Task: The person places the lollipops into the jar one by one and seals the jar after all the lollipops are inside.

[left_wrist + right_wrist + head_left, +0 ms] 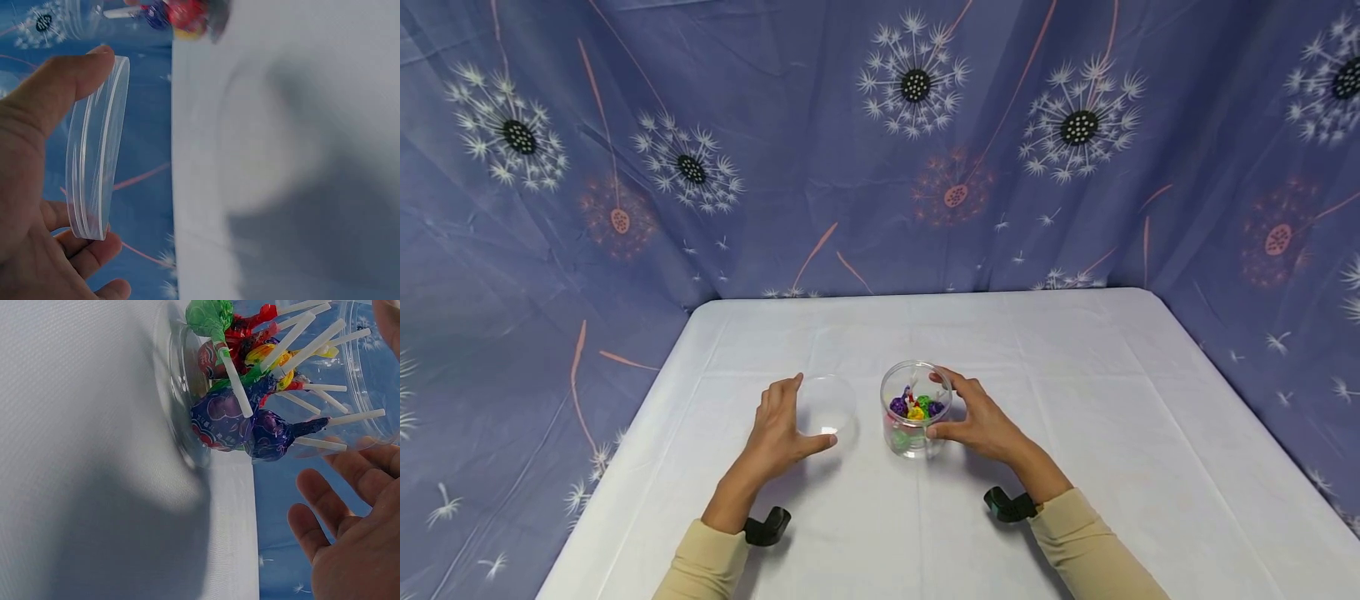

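Note:
A round clear plastic lid (pixel 827 404) is held by its edge in my left hand (pixel 777 431), between thumb and fingers. The left wrist view shows the lid's ridged side wall (pixel 97 153) raised off the table, over a soft shadow. To its right an uncovered clear plastic jar (pixel 906 446) stands upright. My right hand (pixel 981 421) grips that jar near the rim from the right side, thumb in front and fingers behind. Inside lie several wrapped lollipops (pixel 228 415) in purple, green, red and yellow, many with white sticks pointing toward the open top.
A white cloth (pixel 1037 350) covers the table under both hands. Behind and at the sides hangs a blue curtain (pixel 820 150) with dandelion prints. Black wrist cameras (pixel 767 527) sit at the cuffs of the tan sleeves (pixel 1090 546).

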Demonstrator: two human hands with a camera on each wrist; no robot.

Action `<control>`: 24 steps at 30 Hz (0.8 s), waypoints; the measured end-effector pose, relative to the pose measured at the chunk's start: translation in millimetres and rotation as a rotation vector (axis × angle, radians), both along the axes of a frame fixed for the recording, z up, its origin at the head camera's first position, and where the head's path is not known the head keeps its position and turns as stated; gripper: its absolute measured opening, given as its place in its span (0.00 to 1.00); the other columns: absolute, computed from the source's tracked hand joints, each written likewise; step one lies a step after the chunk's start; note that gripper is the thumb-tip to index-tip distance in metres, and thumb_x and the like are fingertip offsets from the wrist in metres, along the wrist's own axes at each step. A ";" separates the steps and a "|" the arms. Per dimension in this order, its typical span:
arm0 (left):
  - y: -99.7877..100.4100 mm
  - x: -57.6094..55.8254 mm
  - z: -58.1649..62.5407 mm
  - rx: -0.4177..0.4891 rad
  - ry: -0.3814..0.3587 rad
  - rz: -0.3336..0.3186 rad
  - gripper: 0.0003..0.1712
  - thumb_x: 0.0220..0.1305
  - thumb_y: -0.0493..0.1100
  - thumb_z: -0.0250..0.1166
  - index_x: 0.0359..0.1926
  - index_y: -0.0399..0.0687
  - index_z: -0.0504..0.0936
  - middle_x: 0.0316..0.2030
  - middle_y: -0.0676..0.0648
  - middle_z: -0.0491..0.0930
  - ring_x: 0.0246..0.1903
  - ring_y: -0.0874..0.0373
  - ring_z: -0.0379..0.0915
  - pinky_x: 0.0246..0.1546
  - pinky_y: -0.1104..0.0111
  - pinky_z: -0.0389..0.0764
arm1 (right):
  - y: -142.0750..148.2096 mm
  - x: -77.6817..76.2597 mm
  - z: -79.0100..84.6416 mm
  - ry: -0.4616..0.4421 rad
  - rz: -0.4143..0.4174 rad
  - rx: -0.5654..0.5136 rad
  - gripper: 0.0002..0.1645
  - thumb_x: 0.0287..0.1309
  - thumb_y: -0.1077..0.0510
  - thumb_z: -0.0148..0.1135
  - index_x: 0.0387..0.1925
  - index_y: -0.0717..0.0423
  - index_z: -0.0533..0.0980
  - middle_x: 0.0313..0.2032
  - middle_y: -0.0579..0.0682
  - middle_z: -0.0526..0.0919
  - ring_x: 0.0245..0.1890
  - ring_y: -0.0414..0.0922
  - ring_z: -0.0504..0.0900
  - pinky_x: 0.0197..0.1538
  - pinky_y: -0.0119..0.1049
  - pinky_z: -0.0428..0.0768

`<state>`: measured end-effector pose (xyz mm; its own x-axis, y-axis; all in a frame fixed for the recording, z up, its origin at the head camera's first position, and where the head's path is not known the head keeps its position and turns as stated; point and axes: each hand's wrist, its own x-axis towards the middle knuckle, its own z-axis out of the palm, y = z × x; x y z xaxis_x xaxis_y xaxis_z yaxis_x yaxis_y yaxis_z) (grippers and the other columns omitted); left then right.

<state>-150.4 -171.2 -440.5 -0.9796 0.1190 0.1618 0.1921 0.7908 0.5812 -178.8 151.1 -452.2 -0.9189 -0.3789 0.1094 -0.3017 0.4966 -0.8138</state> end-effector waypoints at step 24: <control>29.5 5.5 34.8 0.009 0.070 -0.096 0.63 0.38 0.53 0.79 0.71 0.41 0.54 0.62 0.39 0.60 0.63 0.46 0.54 0.62 0.50 0.64 | 0.5 1.8 -0.1 -0.017 -0.010 -0.005 0.55 0.42 0.44 0.74 0.70 0.38 0.56 0.65 0.46 0.68 0.65 0.54 0.62 0.65 0.62 0.61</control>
<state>-145.0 -141.7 -405.7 -0.9501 0.2103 0.2306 0.3071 0.7617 0.5705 -177.0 151.6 -452.3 -0.9243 -0.3694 0.0958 -0.2832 0.4956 -0.8211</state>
